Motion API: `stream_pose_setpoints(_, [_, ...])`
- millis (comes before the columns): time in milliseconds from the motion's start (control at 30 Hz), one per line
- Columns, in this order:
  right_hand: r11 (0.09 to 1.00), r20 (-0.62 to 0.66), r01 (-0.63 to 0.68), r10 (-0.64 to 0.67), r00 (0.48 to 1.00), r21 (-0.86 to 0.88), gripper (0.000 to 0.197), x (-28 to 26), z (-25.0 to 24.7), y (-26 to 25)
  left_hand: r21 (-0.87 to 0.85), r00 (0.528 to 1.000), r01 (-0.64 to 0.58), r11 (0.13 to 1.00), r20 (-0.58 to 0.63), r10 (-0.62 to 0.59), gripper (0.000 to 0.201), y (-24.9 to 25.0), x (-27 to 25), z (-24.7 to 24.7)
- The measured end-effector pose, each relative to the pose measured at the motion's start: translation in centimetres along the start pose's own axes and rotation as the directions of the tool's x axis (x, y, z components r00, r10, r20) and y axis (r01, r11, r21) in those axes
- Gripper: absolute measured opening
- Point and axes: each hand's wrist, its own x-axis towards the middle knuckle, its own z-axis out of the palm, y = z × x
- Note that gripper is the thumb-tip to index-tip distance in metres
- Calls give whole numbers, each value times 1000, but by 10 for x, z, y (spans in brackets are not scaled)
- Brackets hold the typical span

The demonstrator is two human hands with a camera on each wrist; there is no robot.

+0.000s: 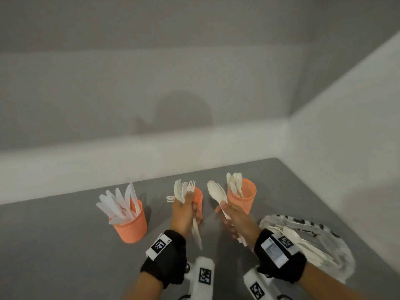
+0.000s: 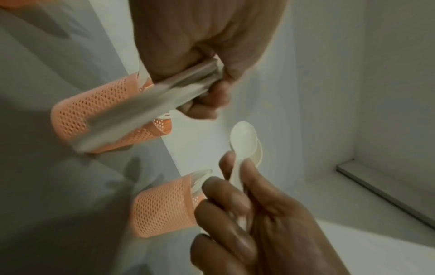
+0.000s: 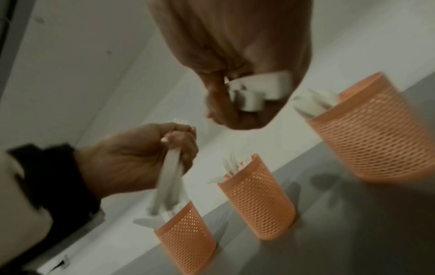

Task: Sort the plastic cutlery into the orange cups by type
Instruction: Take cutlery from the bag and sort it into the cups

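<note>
Left hand point(image 1: 184, 213) fingers curled round mixed bundle point(image 1: 184, 190), forks and spoons fanning above fist, handles trailing below, in front of middle cup point(image 1: 198, 197)
Right hand point(image 1: 234, 219) pinches two spoons point(image 1: 216, 192) by handles, bowls above fingertips, just left of right cup point(image 1: 241, 197) of spoons
Left cup point(image 1: 131, 223) holds knives
More cutlery on plastic bag point(image 1: 337, 252), near right

Your three orange cups point(image 3: 256, 202) are perforated mesh plastic; the white cutlery point(image 1: 217, 194) is smooth matt plastic; at four o'clock, a crinkled glossy plastic bag point(image 1: 337, 241).
</note>
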Motion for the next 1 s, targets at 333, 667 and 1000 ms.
stream_pose_setpoints(333, [984, 391, -174, 148, 908, 30, 34, 0, -52, -25, 284, 954, -207, 936, 272, 128, 10, 13, -4, 55])
stream_pose_setpoints(667, [956, 22, 293, -294, 956, 14, 22, 40, -81, -56, 159, 954, -274, 948, 168, 248, 23, 33, 21, 82])
stream_pose_setpoints(1000, [897, -281, 416, -442, 852, -148, 34, 93, -121, -41, 244, 870, -352, 904, -270, 412, 49, 31, 79, 33])
